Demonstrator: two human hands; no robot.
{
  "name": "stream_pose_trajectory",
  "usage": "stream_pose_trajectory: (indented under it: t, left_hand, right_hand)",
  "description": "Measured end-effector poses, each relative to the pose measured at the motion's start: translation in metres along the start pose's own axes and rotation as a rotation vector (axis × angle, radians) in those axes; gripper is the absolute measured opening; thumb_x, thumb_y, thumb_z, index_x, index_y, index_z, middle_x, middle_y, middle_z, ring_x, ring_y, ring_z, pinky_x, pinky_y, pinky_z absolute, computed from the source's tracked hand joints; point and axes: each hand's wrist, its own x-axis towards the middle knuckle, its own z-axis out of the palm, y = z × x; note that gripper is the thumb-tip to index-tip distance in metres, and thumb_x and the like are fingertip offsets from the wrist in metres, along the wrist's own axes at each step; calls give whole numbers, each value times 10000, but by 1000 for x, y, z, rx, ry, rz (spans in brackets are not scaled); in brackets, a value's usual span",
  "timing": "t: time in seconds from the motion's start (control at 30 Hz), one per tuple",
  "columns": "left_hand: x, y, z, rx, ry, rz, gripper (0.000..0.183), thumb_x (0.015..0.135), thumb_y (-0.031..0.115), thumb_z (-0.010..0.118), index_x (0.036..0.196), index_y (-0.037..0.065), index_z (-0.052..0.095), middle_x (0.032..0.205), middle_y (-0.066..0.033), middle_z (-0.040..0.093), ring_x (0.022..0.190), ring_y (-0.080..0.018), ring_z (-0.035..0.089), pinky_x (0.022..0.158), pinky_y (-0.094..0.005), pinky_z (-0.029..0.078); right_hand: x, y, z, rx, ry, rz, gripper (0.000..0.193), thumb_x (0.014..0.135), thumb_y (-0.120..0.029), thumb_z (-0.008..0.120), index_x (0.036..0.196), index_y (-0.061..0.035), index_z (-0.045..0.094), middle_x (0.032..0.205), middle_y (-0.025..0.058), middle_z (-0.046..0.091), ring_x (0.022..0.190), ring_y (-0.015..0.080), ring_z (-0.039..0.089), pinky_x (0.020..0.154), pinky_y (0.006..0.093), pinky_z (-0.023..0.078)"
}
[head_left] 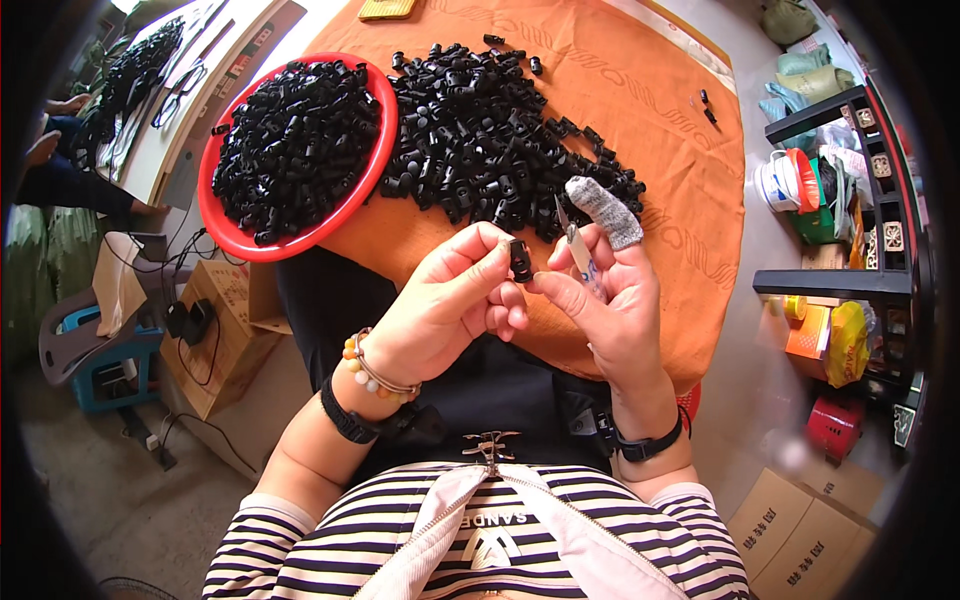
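Between the thumb and fingers of my left hand [455, 290] is a small black plastic cord lock [519, 262], held upright. My right hand [620, 305] is closed round a small knife [579, 252] with a pale handle, its thin blade pointing up and away from me. The right thumb tip touches or nearly touches the cord lock's lower end. A grey knitted finger sleeve [606, 213] covers my right index finger, which stretches outward. Just beyond my hands lies a large heap of black cord locks [465, 140] on the orange cloth [620, 110].
A red round basin [390, 150], heaped with similar black pieces, stands left of the pile. Two loose black pieces [709, 108] lie far right. Shelving [830, 283] with bags stands at right, cardboard boxes [800, 530] below it. At left are a wooden box [215, 350] and another person's hands [42, 148].
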Motion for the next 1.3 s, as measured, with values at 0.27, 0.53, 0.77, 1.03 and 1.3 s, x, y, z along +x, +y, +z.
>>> stream_pose_trajectory:
  t: [0.27, 0.53, 0.77, 1.03, 1.3]
  left_hand:
    - [-1, 1, 3, 53, 60, 12, 137, 942, 234, 464, 918, 99, 458, 694, -6, 568, 653, -101, 596, 564, -195, 473]
    - [2, 0, 5, 120, 176, 49, 154, 919, 236, 514, 872, 94, 480, 693, 7, 573, 601, -64, 582, 516, -173, 465]
    - [0, 1, 3, 210, 177, 94, 167, 909, 241, 536, 838, 92, 509, 678, 12, 575, 565, -49, 555, 498, -168, 436]
    - [-3, 1, 0, 147, 123, 68, 161, 927, 241, 501, 905, 83, 529, 738, 8, 580, 636, -55, 569, 544, -169, 437]
    - [-2, 0, -1, 101, 120, 30, 153, 938, 231, 477, 929, 88, 529, 767, 13, 571, 668, -68, 574, 566, -179, 444]
  right_hand:
    - [2, -12, 11, 22, -98, -83, 500, 785, 118, 565, 1233, 26, 362, 1070, 115, 514, 819, 133, 584, 726, 262, 524]
    - [3, -4, 24, 102, -1, -65, 502, 794, 137, 520, 1243, 12, 334, 987, 118, 525, 751, 128, 590, 648, 250, 533]
    - [7, 4, 19, 20, -51, -73, 471, 801, 128, 516, 1226, 14, 348, 960, 111, 532, 746, 118, 590, 642, 248, 533]
    - [5, 2, 21, 48, -57, -40, 598, 794, 122, 540, 1297, -22, 249, 1063, 141, 516, 827, 153, 590, 694, 259, 531]
    - [8, 3, 18, 28, -89, -30, 782, 794, 114, 552, 1401, -89, 104, 1150, 172, 496, 898, 192, 597, 728, 271, 533]
